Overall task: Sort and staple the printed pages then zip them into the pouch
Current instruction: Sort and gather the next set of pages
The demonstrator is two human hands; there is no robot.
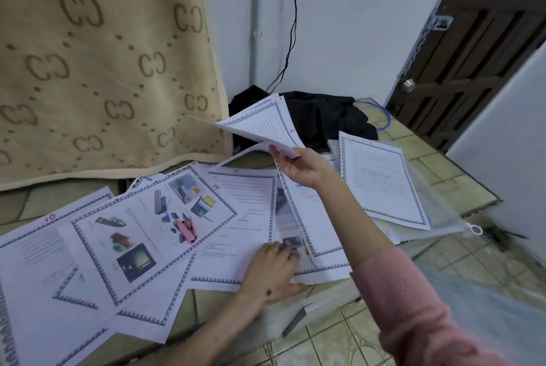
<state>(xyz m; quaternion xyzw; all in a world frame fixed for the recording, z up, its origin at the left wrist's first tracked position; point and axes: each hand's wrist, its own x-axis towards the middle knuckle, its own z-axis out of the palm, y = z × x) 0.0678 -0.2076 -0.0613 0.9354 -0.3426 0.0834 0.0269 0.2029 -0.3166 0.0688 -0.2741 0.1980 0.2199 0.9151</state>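
The right hand (298,166) pinches lifted pages (266,126) at their near corner; the sorted stack (381,182) lies just right of it. The left hand (273,265) presses flat, open, on the spread sheets (141,235), the pink stapler (186,229) to its left.

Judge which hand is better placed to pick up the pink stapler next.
Probably the left hand: it lies flat on the spread pages, nearer the pink stapler, and grips nothing. The right hand is raised, pinching lifted pages.

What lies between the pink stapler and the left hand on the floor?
Only printed pages: the page marked 14 separates the stapler from the left hand, seen from the head camera.
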